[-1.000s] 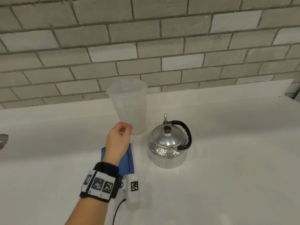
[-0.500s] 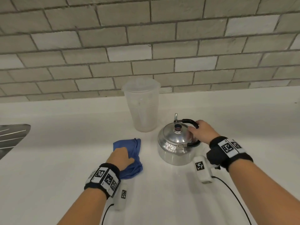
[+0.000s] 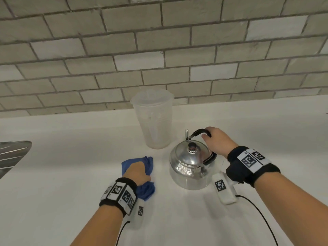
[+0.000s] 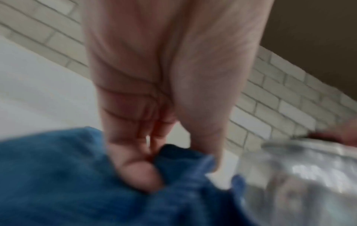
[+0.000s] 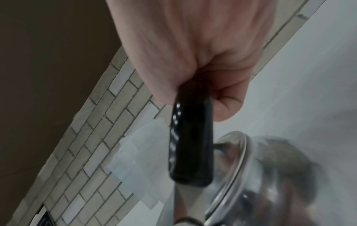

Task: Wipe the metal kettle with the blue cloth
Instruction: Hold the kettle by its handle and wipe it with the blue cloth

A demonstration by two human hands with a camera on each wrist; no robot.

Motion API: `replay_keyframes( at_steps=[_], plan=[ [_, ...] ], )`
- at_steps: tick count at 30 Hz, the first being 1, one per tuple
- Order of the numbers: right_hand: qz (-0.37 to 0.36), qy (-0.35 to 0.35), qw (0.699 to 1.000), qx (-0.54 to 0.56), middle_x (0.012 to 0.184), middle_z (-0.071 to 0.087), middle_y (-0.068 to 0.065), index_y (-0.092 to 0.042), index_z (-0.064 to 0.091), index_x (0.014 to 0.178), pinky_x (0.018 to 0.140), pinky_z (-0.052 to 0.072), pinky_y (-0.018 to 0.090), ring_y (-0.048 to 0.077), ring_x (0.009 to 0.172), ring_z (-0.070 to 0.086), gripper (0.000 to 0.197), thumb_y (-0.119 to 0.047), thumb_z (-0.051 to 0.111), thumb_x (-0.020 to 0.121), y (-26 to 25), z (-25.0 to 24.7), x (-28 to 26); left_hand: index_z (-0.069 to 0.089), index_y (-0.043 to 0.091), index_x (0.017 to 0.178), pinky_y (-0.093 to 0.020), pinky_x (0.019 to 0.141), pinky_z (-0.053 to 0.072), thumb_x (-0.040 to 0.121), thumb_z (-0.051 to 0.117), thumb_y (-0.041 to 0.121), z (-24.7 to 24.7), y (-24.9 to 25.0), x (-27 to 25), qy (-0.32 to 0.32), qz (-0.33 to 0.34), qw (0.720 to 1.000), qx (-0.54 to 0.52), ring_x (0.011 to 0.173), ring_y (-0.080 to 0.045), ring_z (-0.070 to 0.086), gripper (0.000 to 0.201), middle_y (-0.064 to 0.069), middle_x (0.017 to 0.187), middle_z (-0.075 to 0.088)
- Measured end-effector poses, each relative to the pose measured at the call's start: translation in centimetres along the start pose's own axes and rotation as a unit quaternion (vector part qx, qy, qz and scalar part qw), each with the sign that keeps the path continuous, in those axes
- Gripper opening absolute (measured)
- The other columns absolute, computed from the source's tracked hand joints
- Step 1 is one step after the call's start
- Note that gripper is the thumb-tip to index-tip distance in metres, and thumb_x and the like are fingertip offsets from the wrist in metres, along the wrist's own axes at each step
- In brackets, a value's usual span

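Note:
A shiny metal kettle (image 3: 188,166) with a black handle (image 3: 200,133) stands on the white counter (image 3: 71,157). My right hand (image 3: 215,142) grips the top of that handle; the right wrist view shows the fingers curled round the black handle (image 5: 190,137) above the kettle lid (image 5: 241,160). Left of the kettle lies a crumpled blue cloth (image 3: 140,176). My left hand (image 3: 137,173) bunches it, and in the blurred left wrist view the fingers (image 4: 135,172) pinch the blue cloth (image 4: 67,175) beside the kettle (image 4: 299,175).
A translucent plastic jug (image 3: 153,119) with a lid stands just behind the kettle, close to the grey brick wall (image 3: 159,50). A metal sink drainer (image 3: 12,155) shows at the left edge. Wrist-camera cables (image 3: 257,213) trail over the counter near me.
My right hand came in and took the kettle's handle, which has swung up from the side. My left hand dropped from near the jug onto the blue cloth and gathered it.

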State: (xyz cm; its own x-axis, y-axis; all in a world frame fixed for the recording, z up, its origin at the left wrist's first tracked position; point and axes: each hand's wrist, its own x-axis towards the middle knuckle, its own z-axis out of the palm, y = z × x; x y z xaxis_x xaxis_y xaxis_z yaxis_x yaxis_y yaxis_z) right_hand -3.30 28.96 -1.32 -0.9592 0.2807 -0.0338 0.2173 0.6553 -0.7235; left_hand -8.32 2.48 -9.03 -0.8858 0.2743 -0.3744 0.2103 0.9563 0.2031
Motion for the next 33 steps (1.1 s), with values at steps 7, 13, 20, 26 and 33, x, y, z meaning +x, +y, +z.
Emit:
replay_keyframes(
  at_steps=[7, 13, 20, 26, 33],
  plan=[
    [-0.024, -0.013, 1.0, 0.014, 0.08, 0.057, 0.011, 0.0, 0.058, 0.109, 0.062, 0.038, 0.031, 0.021, 0.07, 0.051, 0.027, -0.018, 0.041, 0.099, 0.1, 0.0, 0.0, 0.065, 0.004, 0.092, -0.017, 0.062, 0.048, 0.093, 0.063, 0.01, -0.8, 2.0, -1.1, 0.046, 0.108, 0.878, -0.464, 0.072, -0.014, 0.061, 0.006, -0.005, 0.08, 0.066],
    [-0.029, 0.007, 0.997, 0.072, 0.06, 0.048, 0.002, 0.002, 0.059, 0.105, 0.055, 0.037, 0.028, 0.016, 0.052, 0.047, 0.024, -0.014, 0.042, 0.098, 0.3, 0.5, 0.0, 0.06, 0.03, 0.11, -0.02, 0.092, 0.04, 0.099, 0.053, 0.032, 2.2, 8.0, 0.5, 0.177, 0.172, 0.855, -0.457, 0.108, -0.015, 0.05, 0.013, -0.001, 0.115, 0.052],
    [0.009, 0.058, 0.985, 0.162, 0.066, 0.05, 0.001, -0.005, 0.061, 0.11, 0.059, 0.045, 0.031, 0.016, 0.055, 0.047, 0.025, -0.012, 0.041, 0.097, 0.3, 1.5, -0.2, 0.062, 0.004, 0.122, -0.011, 0.085, 0.049, 0.107, 0.036, 0.018, 3.7, 9.1, 4.9, 0.092, 0.092, 0.718, -0.683, 0.119, -0.031, 0.059, 0.032, -0.015, 0.115, 0.067],
    [0.036, 0.081, 0.962, 0.257, 0.069, 0.049, 0.004, -0.017, 0.057, 0.102, 0.05, 0.046, 0.031, 0.017, 0.051, 0.045, 0.02, -0.01, 0.039, 0.098, -0.6, 2.2, -1.6, 0.05, 0.018, 0.136, -0.039, 0.112, 0.038, 0.107, 0.03, 0.029, 6.6, 10.1, 1.2, 0.189, 0.068, 0.711, -0.674, 0.121, -0.016, 0.056, 0.037, -0.002, 0.128, 0.06],
    [0.056, 0.1, 0.946, 0.303, 0.07, 0.05, 0.004, -0.01, 0.059, 0.112, 0.041, 0.04, 0.023, 0.016, 0.047, 0.044, 0.023, -0.011, 0.04, 0.098, -0.7, 2.9, -1.3, 0.056, -0.008, 0.132, -0.048, 0.118, 0.03, 0.067, 0.075, 0.07, 3.5, 8.6, 7.2, -0.018, 0.078, 0.682, -0.727, 0.134, -0.052, 0.044, 0.103, -0.021, 0.129, 0.056]
  ],
)
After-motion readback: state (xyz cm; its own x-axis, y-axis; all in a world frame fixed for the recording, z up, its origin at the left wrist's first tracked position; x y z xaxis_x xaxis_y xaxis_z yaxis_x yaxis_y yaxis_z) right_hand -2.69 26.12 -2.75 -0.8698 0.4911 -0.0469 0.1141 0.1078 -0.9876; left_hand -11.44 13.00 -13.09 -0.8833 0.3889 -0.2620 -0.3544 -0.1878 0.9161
